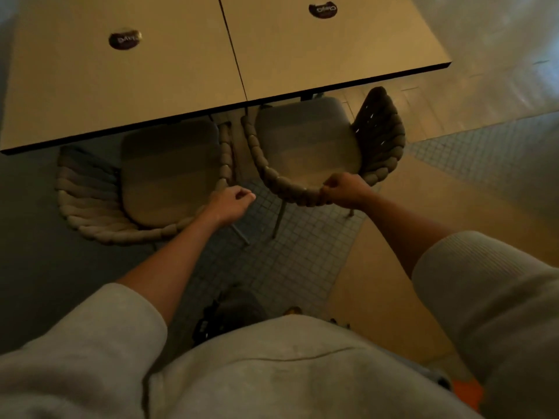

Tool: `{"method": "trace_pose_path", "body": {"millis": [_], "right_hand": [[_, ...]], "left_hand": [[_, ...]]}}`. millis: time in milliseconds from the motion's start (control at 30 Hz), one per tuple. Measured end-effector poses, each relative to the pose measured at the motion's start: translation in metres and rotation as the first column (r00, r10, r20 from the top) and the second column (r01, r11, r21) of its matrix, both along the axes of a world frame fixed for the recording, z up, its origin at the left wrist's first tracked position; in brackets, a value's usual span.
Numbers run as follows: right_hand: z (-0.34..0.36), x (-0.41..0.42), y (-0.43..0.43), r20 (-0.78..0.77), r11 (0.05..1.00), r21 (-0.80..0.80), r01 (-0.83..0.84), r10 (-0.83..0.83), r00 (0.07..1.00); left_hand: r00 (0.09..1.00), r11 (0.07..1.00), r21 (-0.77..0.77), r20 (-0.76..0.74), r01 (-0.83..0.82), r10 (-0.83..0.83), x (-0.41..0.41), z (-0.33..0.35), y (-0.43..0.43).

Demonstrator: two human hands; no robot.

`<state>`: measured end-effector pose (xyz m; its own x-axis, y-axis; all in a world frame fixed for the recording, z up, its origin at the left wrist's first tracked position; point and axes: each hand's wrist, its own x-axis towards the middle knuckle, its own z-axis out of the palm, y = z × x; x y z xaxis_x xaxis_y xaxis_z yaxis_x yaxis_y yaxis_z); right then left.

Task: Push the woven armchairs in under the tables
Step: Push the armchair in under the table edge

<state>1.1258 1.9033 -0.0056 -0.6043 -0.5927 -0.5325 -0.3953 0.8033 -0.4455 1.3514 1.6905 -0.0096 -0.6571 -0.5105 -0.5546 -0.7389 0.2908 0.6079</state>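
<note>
Two pale rectangular surfaces (121, 86) stand edge to edge, each with a dark round sticker (125, 39) on top, and two grey-brown armchairs with thick woven backs are drawn up to their near edge.

The left woven armchair (90, 201) sits squarely at the left-hand surface. Only the front edge of its flat seat cushion (169, 173) is tucked beneath; most of the seat and all of the curved back stay out in the open.

The right woven armchair (290, 189) is angled a little, its front likewise just under the right-hand surface, back and thin metal legs out over the small-tiled floor (287, 252).

The right hand (344, 190) is on that chair now, fingers curled tight round the top rim of the woven back, near its middle.

The left hand (231, 204) hovers just beside the right end of the left chair's back, over the gap between the two chairs. Fingers loosely curled, thumb against them, holding nothing; whether it touches the weave, I can't tell.

Both forearms are bare, light grey sleeves (121, 328) pushed up.
</note>
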Motion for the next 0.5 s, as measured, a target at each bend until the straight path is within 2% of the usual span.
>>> {"method": "trace_pose_path", "body": {"millis": [100, 233, 333, 500], "right_hand": [[-0.006, -0.03, 0.001, 0.018, 0.997, -0.009, 0.082, -0.082, 0.996], [-0.025, -0.069, -0.006, -0.028, 0.993, 0.023, 0.113, -0.112, 0.993], [-0.037, -0.1, -0.014, -0.065, 0.991, 0.056, 0.12, -0.116, 0.991], [-0.051, -0.153, -0.026, -0.092, 0.988, 0.086, 0.129, -0.121, 0.988]], "left_hand": [[0.997, 0.996, 0.039, 0.033, -0.076, 0.075, -0.027, -0.029, -0.013], [0.985, 0.981, 0.091, -0.007, -0.17, 0.172, -0.077, -0.07, -0.029], [0.974, 0.967, 0.116, 0.015, -0.227, 0.227, -0.122, -0.115, -0.049], [0.954, 0.951, 0.08, 0.013, -0.299, 0.299, -0.185, -0.07, -0.035]]}}
